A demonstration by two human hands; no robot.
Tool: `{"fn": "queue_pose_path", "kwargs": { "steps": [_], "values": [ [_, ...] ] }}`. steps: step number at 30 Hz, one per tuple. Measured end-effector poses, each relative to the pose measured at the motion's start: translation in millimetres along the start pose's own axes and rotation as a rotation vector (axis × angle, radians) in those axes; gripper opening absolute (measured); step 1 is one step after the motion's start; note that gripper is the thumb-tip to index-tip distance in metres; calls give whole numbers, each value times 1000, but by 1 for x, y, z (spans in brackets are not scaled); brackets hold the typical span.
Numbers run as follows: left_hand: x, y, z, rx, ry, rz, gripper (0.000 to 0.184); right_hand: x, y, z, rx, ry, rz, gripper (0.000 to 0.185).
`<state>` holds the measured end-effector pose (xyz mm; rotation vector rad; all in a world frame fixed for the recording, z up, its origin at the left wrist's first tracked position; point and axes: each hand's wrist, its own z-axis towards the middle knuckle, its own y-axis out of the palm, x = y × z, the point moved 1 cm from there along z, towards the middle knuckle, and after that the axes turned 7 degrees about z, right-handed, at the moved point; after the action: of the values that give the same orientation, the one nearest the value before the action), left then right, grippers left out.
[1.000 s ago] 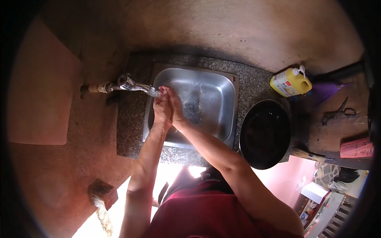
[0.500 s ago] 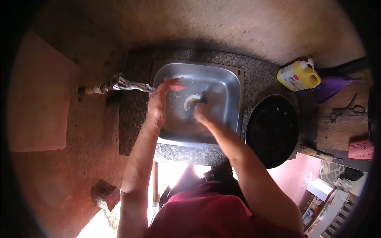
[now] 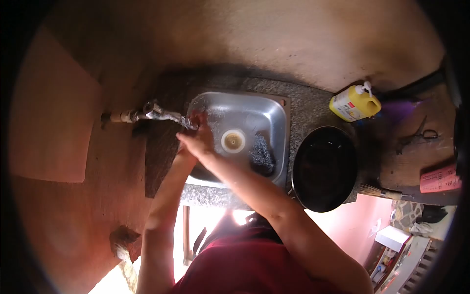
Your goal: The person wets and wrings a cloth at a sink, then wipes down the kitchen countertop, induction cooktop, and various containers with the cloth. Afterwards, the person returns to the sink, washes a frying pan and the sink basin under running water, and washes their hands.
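Note:
Both hands are together beneath the chrome faucet (image 3: 166,114), at the left side of the steel sink (image 3: 280,117). My left hand (image 3: 198,119) is at the spout, its fingers loosely apart, partly covered and blurred. Across its lower part lies my right hand (image 3: 197,142), thumb spread to the left and the other fingers partly hidden; I see no object in it. A dark, wet scrubber (image 3: 262,154) lies on the sink floor, right of the round drain (image 3: 233,141).
A large black pan (image 3: 325,169) rests on the speckled counter (image 3: 306,105) right of the sink. Behind it stands a yellow pump bottle (image 3: 355,103). Farther right are scissors (image 3: 417,136), a brush (image 3: 384,192) and a pink basket (image 3: 440,179). A wall rises behind the counter.
My right hand has left the drain area and moved left to meet my left hand under the faucet. The dark scrubber now lies released in the sink. The view has shifted slightly.

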<state>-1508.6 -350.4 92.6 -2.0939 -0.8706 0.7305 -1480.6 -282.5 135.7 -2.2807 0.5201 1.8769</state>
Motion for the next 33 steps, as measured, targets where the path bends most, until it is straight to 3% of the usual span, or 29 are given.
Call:
{"fn": "queue_pose_path", "kwargs": {
  "steps": [1, 2, 3, 4, 5, 6, 7, 9, 10, 11, 12, 13, 15, 17, 18, 20, 21, 23, 24, 25, 27, 29, 30, 31, 33],
  "values": [
    [0, -8, -7, -117, -5, 8, 42, 5, -5, 5, -1, 22, -168, 77],
    [4, -19, -16, -177, 8, 29, 43, -14, -10, 9, 44, 95, -78, 51],
    [13, -34, -26, -144, 58, 81, 45, 56, -14, 52, 240, -33, -214, 37],
    [25, -53, -50, 240, 125, 206, 42, 69, -37, 74, 132, 359, 70, 26],
    [33, -59, -67, 628, 187, 326, 39, 131, -58, 102, 24, 492, 392, 18],
    [35, -66, -63, 917, 370, -14, 33, 61, -83, 86, -14, 538, 193, 19],
    [37, -62, -56, 907, 266, -199, 32, 44, -95, 98, -76, 436, -161, 17],
    [45, -43, -42, 851, 84, -577, 32, 10, -94, 94, -111, -163, -649, 21],
    [36, -33, -33, 667, -44, -735, 24, -18, -86, 82, -132, -218, -591, 26],
    [29, -5, -8, 590, -70, -1715, 23, -53, -73, 68, -149, -275, -536, 33],
    [28, -29, -20, 669, -83, -1766, 34, -83, -58, 60, -210, -418, -586, 45],
    [24, -39, -23, 537, -213, -1866, 34, -121, -47, 48, -369, -495, -447, 54],
    [10, -48, -30, 328, -334, -1575, 36, -173, -33, 23, -667, -739, -333, 57],
    [5, -21, -9, 886, 49, -1013, 34, -182, -13, 18, -888, -742, -560, 47],
    [16, 0, -6, 882, 103, -1048, 34, -170, -5, 19, -828, -849, -635, 38],
    [35, 50, -11, 871, 198, -1110, 37, -133, 13, 29, -648, -774, -376, 19],
    [45, 33, -23, 760, 157, -994, 40, -134, 16, 34, -659, -737, -458, 16],
    [74, -22, -69, 433, 16, -596, 50, -146, 0, 9, -453, -1081, -389, 13],
    [86, -28, -69, 324, 67, -398, 62, -143, 16, 13, -341, -1243, -794, 14],
    [88, 8, -53, 375, 151, -151, 69, -146, 13, 6, -177, -1414, -852, 17],
    [77, -1, -58, 553, 255, -250, 65, -174, 2, -8, -346, -1192, -1107, 31],
    [67, -44, -81, 584, 426, -611, 59, -213, -14, -26, -376, -1058, -1034, 44],
    [63, -100, -99, 517, 538, -926, 55, -227, -29, -32, -397, -990, -1000, 51],
    [61, -132, -112, 436, 644, -1240, 51, -239, -50, -34, -546, -845, -750, 55],
    [51, -136, -113, 334, 565, -1705, 47, -271, -108, -29, -797, -540, -243, 63]
  ]
}}
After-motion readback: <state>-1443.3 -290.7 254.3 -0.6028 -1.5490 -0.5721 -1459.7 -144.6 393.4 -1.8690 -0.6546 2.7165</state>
